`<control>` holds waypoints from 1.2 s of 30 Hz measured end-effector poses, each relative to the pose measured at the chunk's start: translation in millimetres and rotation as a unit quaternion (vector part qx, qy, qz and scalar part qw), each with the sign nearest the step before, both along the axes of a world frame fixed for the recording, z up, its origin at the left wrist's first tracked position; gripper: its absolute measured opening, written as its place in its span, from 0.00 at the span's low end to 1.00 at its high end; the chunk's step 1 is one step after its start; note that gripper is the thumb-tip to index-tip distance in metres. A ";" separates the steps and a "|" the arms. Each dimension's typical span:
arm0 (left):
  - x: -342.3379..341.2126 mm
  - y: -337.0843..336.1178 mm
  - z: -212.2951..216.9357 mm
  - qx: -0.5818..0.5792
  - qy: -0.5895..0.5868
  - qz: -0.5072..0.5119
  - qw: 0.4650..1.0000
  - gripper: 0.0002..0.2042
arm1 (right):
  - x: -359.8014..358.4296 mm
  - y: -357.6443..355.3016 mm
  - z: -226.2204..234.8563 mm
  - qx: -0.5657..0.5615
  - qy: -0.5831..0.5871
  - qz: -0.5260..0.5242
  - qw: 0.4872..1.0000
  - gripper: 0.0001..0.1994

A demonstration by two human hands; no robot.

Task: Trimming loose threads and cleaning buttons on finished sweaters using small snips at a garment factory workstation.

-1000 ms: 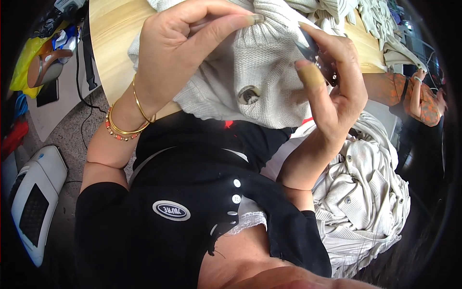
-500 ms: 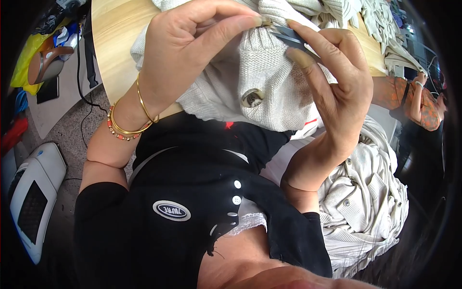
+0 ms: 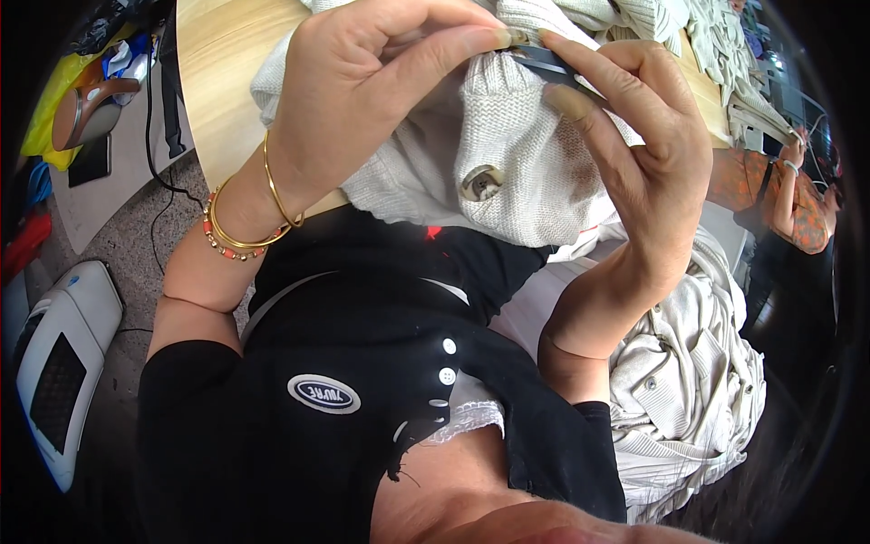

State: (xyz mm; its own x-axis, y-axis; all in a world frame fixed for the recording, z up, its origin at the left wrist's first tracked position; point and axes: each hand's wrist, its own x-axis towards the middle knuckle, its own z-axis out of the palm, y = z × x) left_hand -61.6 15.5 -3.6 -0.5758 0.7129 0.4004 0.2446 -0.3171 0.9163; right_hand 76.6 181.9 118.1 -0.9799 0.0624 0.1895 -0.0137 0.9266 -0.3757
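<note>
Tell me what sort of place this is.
Likely a garment workshop: a pale knit garment at the wooden table, more knits farther along it, and a heap of similar knitwear at right.

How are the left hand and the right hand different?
The left hand pinches the edge of the cream knit garment, while the right hand holds the metal snips. The left hand has bracelets at its wrist; the right hand has none. Both hands are ungloved and close to the same part of the garment.
</note>
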 end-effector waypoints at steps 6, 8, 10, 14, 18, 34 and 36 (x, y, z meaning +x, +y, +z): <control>0.0 0.2 -0.4 -0.007 -0.021 -0.005 1.000 0.10 | -2.5 -0.6 -2.5 0.009 -0.003 0.002 1.000 0.17; -0.5 -0.3 -1.2 -0.001 -0.037 -0.003 0.999 0.10 | -2.7 -3.0 -5.3 0.007 -0.002 -0.019 1.000 0.17; -3.1 -2.9 -2.0 -0.014 -0.055 -0.033 0.998 0.09 | -2.3 -1.2 -6.6 0.015 0.013 -0.006 1.000 0.16; 4.1 -4.2 34.3 -0.090 -0.169 -0.055 0.980 0.09 | -1.5 3.4 -12.2 0.020 0.023 0.005 1.000 0.17; -8.4 36.7 -9.1 0.217 -0.105 -0.078 0.967 0.10 | -4.3 -4.4 -14.8 0.009 0.020 -0.027 0.999 0.17; 6.0 -15.7 25.5 -0.128 0.210 0.091 0.965 0.05 | -1.8 -2.1 -18.2 -0.018 0.025 -0.024 0.999 0.17; 7.0 -16.1 26.4 -0.128 0.233 0.099 0.959 0.04 | -0.8 -2.7 -17.3 -0.017 0.025 -0.022 0.999 0.17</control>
